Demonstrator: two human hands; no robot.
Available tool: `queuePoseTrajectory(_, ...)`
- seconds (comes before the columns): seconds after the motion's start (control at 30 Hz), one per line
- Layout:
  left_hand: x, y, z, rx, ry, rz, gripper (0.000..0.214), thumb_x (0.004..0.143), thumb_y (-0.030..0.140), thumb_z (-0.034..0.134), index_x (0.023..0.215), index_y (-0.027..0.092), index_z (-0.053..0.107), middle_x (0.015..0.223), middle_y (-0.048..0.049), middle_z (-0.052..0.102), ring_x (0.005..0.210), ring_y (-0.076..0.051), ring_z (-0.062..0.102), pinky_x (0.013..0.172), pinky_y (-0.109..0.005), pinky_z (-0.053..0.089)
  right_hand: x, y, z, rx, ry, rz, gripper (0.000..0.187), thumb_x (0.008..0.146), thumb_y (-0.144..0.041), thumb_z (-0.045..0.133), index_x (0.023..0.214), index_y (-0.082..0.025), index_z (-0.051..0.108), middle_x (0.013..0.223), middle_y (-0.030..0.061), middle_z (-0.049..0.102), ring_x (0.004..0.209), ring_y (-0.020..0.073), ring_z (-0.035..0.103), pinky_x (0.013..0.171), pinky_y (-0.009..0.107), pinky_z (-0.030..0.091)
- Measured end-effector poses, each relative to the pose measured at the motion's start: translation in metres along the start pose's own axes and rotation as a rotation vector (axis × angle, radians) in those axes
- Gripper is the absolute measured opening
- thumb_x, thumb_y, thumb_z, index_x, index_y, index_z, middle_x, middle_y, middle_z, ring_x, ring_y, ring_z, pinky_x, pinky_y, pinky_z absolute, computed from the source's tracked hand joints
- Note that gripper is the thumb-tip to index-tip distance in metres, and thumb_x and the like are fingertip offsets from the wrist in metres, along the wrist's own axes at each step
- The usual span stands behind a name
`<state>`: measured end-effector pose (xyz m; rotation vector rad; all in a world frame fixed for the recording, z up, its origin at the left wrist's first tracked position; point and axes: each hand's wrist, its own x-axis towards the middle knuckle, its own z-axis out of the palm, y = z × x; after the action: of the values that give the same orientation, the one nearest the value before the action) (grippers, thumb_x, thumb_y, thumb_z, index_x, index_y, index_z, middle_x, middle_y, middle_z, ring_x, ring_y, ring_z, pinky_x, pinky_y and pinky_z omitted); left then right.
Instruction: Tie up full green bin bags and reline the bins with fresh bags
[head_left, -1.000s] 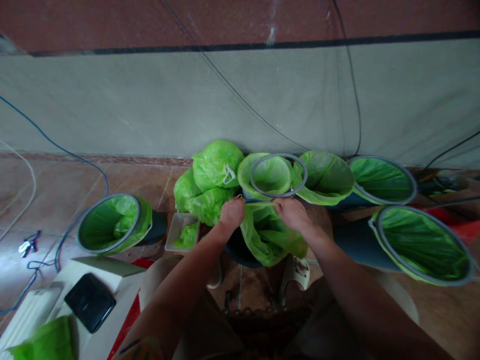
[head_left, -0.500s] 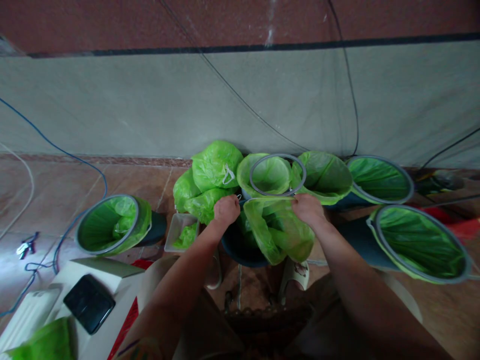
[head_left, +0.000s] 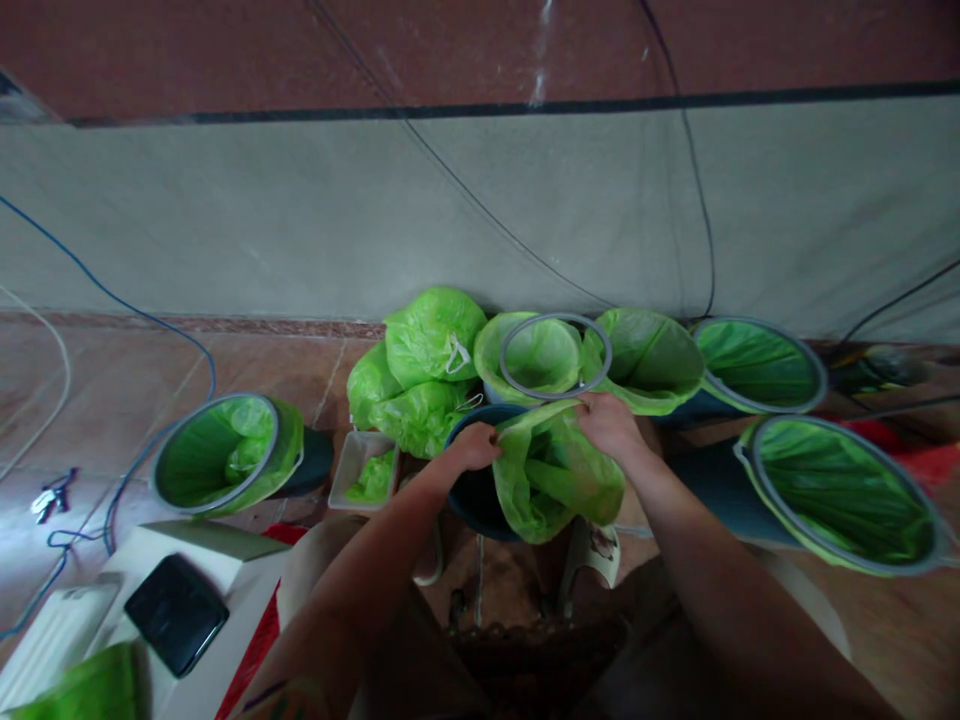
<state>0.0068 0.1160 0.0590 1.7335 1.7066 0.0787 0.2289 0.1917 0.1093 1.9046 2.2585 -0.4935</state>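
Between my hands a green plastic bag (head_left: 559, 470) hangs with its mouth partly spread, over a dark blue bin (head_left: 469, 500) on the floor between my feet. My left hand (head_left: 478, 446) is closed on the left side of the bag's rim. On the upper right of the same rim, my right hand (head_left: 606, 420) grips the plastic. Just beyond lies a loose grey ring (head_left: 504, 358), resting across the tops of a bin lined in green (head_left: 491, 350) and a second lined bin (head_left: 652, 360).
Tied green bags (head_left: 435, 335) are piled against the wall, beside a white tray (head_left: 341, 470) holding green plastic. Ringed, lined bins stand at left (head_left: 169, 460) and right (head_left: 757, 470). A black phone (head_left: 176, 612) lies on a white box (head_left: 240, 580). A blue cable (head_left: 142, 312) crosses the floor.
My left hand has moved right and slightly down, now gripping the bag's left rim. The bag's mouth is narrower, and my right hand has shifted slightly left.
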Motion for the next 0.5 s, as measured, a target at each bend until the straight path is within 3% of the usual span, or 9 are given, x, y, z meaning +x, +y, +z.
queuePoseTrajectory(0.17,0.002,0.004,-0.007,-0.198,0.150,-0.154,0.019,0.080,0.015,0.052,0.070,0.014,0.068,0.062,-0.0002,0.060,0.062,-0.013,0.057,0.060,-0.024,0.044,-0.001,0.008,0.001,-0.029,-0.034,0.016,0.035,0.094,-0.024,0.044,0.106,-0.015,0.076,0.108,0.0163,0.074,0.100,0.0266,0.069,0.084,0.032,0.050)
queuePoseTrajectory(0.3,0.007,0.004,-0.025,-0.430,0.227,-0.230,0.027,0.088,0.017,0.042,0.082,0.014,0.068,0.065,-0.0005,0.062,0.061,-0.012,0.060,0.058,-0.022,0.049,-0.004,0.015,-0.001,0.119,-0.252,-0.113,0.032,0.094,-0.030,0.048,0.085,-0.015,0.075,0.089,0.0095,0.075,0.083,0.0217,0.069,0.071,0.027,0.049)
queuePoseTrajectory(0.4,0.006,-0.006,-0.042,-0.398,0.229,-0.232,0.026,0.088,0.018,0.045,0.084,0.014,0.070,0.073,-0.0044,0.069,0.073,-0.017,0.067,0.065,-0.025,0.054,-0.003,0.017,0.000,0.202,-0.307,-0.173,0.031,0.093,-0.034,0.052,0.081,-0.016,0.074,0.082,0.0059,0.073,0.075,0.0194,0.067,0.066,0.026,0.047)
queuePoseTrajectory(0.5,0.002,-0.018,-0.051,-0.103,0.181,-0.307,0.019,0.083,0.016,0.054,0.084,0.011,0.072,0.087,-0.0135,0.074,0.095,-0.027,0.070,0.079,-0.032,0.055,0.000,0.016,0.005,0.077,-0.180,-0.174,0.025,0.091,-0.030,0.055,0.087,-0.016,0.076,0.094,0.0094,0.074,0.085,0.0211,0.067,0.072,0.028,0.046)
